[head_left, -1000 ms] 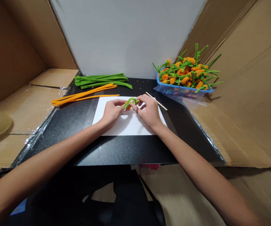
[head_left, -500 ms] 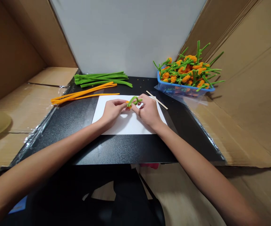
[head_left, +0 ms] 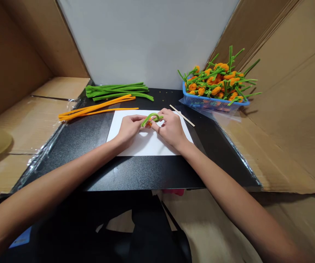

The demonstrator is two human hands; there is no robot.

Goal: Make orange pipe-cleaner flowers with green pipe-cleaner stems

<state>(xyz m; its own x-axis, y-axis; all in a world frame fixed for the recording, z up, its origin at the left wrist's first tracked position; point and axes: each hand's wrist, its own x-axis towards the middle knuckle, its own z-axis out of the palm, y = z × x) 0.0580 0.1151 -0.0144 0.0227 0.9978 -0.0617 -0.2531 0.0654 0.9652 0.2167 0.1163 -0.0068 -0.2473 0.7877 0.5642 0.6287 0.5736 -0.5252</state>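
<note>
Between my hands, just above a white sheet of paper point(head_left: 146, 147), is a small pipe-cleaner piece with a curved green pipe cleaner point(head_left: 150, 117) and a bit of orange. My left hand point(head_left: 130, 129) pinches it from the left side. On the other side, the fingers of my right hand point(head_left: 171, 128) close on the green part, thumb towards the middle. Much of the orange portion is hidden behind the fingers.
Green pipe cleaners point(head_left: 119, 90) and orange pipe cleaners point(head_left: 97, 107) lie at the back left. A thin wooden stick point(head_left: 182, 116) rests right of the paper. The blue basket point(head_left: 215, 103) holds many orange-and-green pieces. Cardboard walls point(head_left: 289, 95) flank the black table point(head_left: 135, 173).
The green pipe cleaner has shifted a little to the left and now arches more widely over the fingers. Both hands stay almost in place, still gripping the piece.
</note>
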